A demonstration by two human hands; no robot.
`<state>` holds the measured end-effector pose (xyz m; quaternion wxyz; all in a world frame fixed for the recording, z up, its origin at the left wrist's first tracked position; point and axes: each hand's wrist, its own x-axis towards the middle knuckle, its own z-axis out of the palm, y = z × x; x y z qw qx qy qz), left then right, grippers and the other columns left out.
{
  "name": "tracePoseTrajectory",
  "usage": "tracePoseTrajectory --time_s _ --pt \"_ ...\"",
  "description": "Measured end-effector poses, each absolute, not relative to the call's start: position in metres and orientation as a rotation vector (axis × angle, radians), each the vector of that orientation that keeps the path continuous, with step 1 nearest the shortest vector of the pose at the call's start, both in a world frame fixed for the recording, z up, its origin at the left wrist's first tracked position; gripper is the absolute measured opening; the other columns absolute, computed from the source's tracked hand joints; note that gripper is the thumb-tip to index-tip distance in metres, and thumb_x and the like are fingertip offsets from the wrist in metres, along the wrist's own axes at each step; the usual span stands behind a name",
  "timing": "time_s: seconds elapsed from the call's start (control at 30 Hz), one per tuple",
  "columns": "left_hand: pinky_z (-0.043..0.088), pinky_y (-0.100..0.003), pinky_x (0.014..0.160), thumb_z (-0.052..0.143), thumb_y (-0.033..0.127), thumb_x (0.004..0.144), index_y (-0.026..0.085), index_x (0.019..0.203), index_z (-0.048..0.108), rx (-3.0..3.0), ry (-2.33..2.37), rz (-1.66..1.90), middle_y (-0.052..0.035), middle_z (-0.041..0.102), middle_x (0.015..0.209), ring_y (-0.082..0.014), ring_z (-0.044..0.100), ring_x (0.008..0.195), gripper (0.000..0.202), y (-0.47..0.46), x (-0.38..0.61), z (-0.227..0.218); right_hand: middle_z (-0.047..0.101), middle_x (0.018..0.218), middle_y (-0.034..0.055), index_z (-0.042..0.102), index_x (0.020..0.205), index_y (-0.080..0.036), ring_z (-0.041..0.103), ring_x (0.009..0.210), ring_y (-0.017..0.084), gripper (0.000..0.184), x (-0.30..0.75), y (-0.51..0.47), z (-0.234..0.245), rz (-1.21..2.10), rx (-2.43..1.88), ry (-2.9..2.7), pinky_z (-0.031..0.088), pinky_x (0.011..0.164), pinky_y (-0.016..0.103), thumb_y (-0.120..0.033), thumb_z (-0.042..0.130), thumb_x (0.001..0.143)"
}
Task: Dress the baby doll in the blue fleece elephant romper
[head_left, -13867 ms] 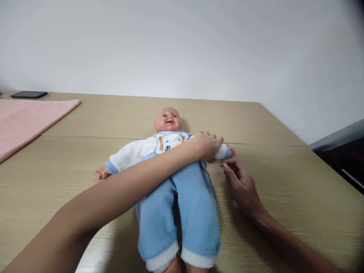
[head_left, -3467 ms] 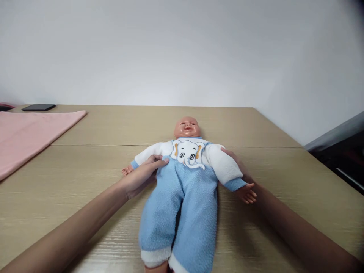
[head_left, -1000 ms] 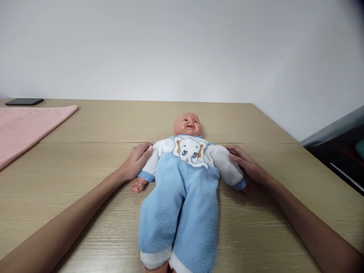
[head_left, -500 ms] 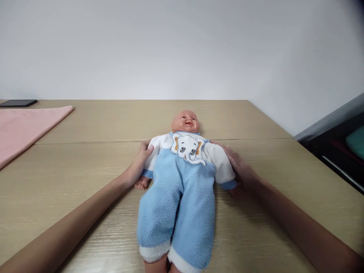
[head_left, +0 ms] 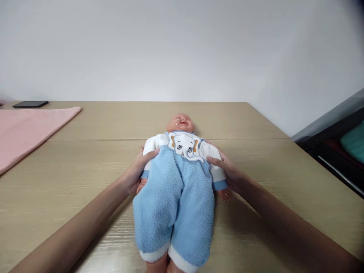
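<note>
I see both hands cup a baby doll (head_left: 178, 174) mid-counter (head_left: 85, 159) | left hand (head_left: 135, 172), right hand (head_left: 231, 174) grip its sides, steadying the torso | pink cloth (head_left: 25, 129) far left

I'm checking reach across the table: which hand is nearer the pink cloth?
Left. The left hand grips the doll on the side facing the pink cloth; the right hand holds the doll's far side, farther from the cloth.
</note>
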<state>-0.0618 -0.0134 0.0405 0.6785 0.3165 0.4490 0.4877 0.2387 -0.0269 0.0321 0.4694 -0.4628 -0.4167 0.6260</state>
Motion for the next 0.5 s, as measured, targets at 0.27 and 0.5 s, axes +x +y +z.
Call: tracePoseTrajectory --time_s 0.27,0.5 --pt "0.069 -0.042 0.098 0.1 0.053 0.077 0.032 0.158 0.049 0.708 1.187 1.128 -0.0083 0.075 0.145 -0.0357 0.076 0.129 0.098 -0.092 -0.059 0.066 0.066 0.165 0.0065 0.05 0.168 -0.037 0.071 0.141 0.034 0.104 0.239 -0.071 0.055 1.578 -1.145 -1.063 0.065 0.112 0.042 -0.053 0.099 0.078" --pt "0.06 -0.054 0.119 0.091 0.066 0.086 0.037 0.166 0.045 0.881 1.286 1.074 -0.0102 0.065 0.162 -0.0428 0.061 0.149 0.097 -0.18 -0.071 0.045 0.055 0.175 0.0061 0.046 0.171 -0.046 0.061 0.155 0.039 0.104 0.258 -0.115 0.077 1.545 -1.09 -1.315 0.057 0.124 0.053 -0.051 0.098 0.081"
